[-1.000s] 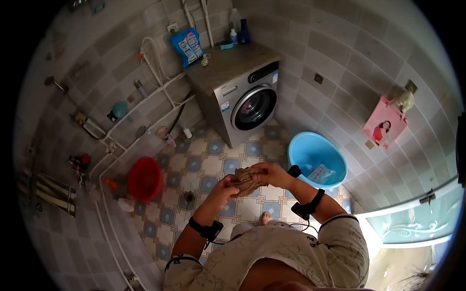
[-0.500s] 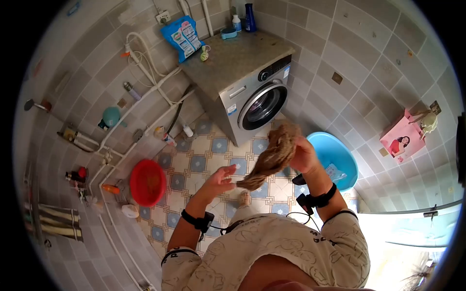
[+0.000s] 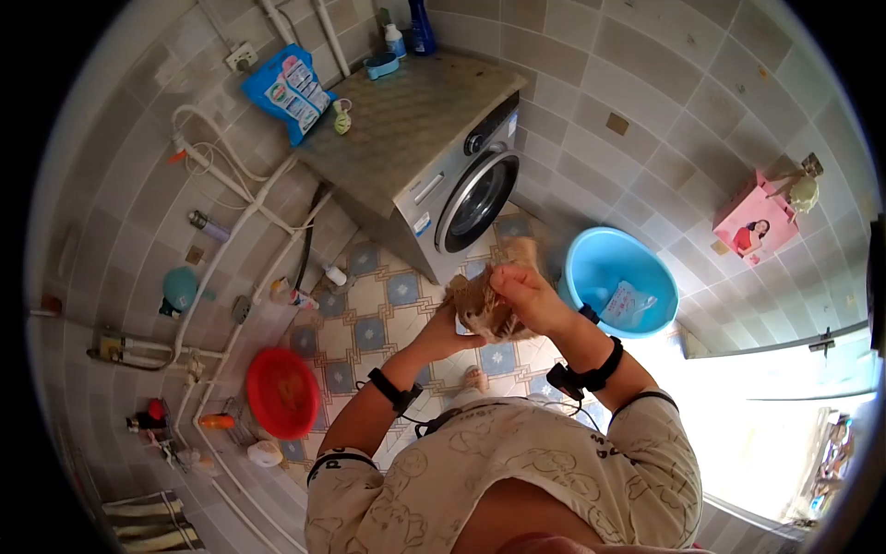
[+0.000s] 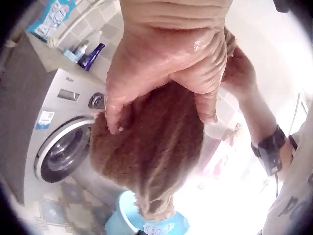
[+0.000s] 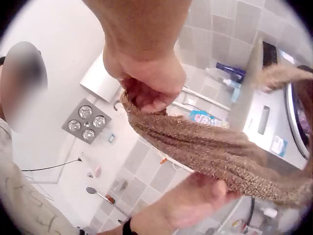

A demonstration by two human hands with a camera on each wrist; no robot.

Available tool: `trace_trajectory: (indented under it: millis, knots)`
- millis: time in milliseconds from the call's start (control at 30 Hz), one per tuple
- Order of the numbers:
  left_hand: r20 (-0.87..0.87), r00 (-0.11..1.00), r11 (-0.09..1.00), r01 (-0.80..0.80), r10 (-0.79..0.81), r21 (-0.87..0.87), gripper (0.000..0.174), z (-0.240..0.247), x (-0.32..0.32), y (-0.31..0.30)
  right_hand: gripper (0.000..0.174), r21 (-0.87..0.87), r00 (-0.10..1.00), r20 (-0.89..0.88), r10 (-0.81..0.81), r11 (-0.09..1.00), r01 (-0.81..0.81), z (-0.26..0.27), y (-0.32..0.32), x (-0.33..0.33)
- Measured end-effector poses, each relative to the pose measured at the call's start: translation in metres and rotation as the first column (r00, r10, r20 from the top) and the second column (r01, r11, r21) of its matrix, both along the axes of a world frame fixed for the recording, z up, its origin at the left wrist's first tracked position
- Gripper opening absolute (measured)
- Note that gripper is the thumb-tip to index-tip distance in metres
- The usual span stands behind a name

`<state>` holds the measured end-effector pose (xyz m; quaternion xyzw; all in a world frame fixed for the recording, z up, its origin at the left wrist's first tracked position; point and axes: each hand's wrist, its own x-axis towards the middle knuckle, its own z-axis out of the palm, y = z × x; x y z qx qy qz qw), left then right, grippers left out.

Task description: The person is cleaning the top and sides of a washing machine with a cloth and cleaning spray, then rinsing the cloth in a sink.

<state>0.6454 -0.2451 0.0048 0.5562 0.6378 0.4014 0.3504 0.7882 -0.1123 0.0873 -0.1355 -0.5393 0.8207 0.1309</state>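
Observation:
A brown, fuzzy towel (image 3: 480,309) is held up in front of the body, its folds hanging between both hands. The right hand (image 3: 533,297) grips one gathered end with curled fingers, which the right wrist view shows from close by. Below and beside the towel, the left hand (image 3: 441,340) touches it with thumb and fingers spread apart. In the left wrist view the same left hand (image 4: 164,58) looks wet, and the cloth drops beneath its palm. The towel's lower tip overlaps a blue tub (image 4: 120,218) in that view.
A front-loading washing machine (image 3: 425,198) stands ahead, with a blue detergent bag (image 3: 288,92) and bottles on top. The blue tub (image 3: 574,277) holding a clear bag is at right. At left is a red basin (image 3: 263,406), near wall pipes. A pink bag (image 3: 757,222) hangs on the wall.
The towel was bunched between both hands, then stretched out from the raised right hand with the left hand near its lower tip. Now the left hand touches it again, and the head view has shifted.

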Motion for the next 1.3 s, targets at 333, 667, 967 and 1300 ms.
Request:
trace_trajectory:
  millis: [333,667,967,1300]
  knots:
    - [0.817,0.562,0.937,0.2,0.129,-0.285,0.048,0.004,-0.008,0.011,0.032,-0.101,0.819,-0.43,-0.38,0.922,0.375,0.013,0.05,0.006]
    - [0.884,0.419,0.972,0.007,0.209,-0.233,0.05,0.044,-0.019,0.018,0.065,-0.378,0.986,0.113,0.124,0.923,-0.073,-0.076,-0.014,0.001]
    - [0.708,0.629,0.907,0.01,0.321,-0.42,0.045,0.023,-0.052,0.002,0.041,0.355,0.85,0.498,-0.17,0.935,-0.021,-0.112,-0.011,0.001]
    - [0.659,0.622,0.836,0.016,0.422,-0.549,0.03,0.045,-0.048,-0.003,0.064,0.588,0.939,0.136,-0.316,0.789,0.18,-0.111,-0.011,-0.007]
